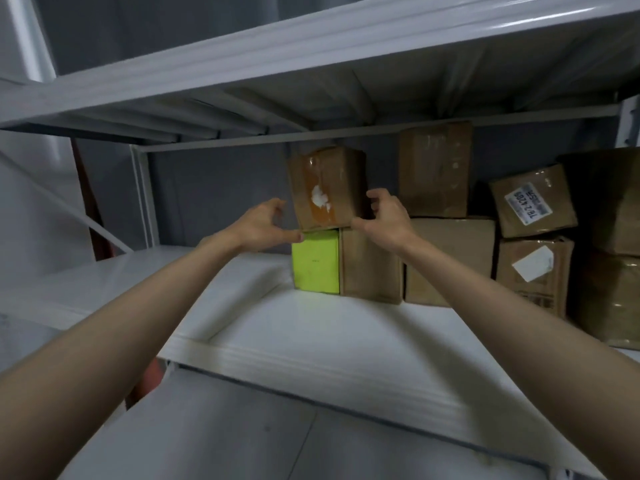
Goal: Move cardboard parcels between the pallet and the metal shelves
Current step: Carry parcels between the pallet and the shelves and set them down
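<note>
A brown taped parcel [327,188] with a torn white label sits on top of a lime-green box [315,261] and a brown box [370,268] on the white metal shelf [311,334]. My left hand [263,226] hovers just off the parcel's left side with its fingers loosely curled. A small gap shows between those fingers and the cardboard, and the thumb tip is near the green box's top corner. My right hand [384,220] is at the parcel's lower right corner, thumb on the bottom front edge and fingers curled at the right side.
More cardboard parcels fill the shelf to the right: a tall one [434,168], a wide one [450,261], and two labelled ones [533,199] [533,271]. An upper shelf [311,64] hangs close overhead. A shelf upright [142,195] stands at the left.
</note>
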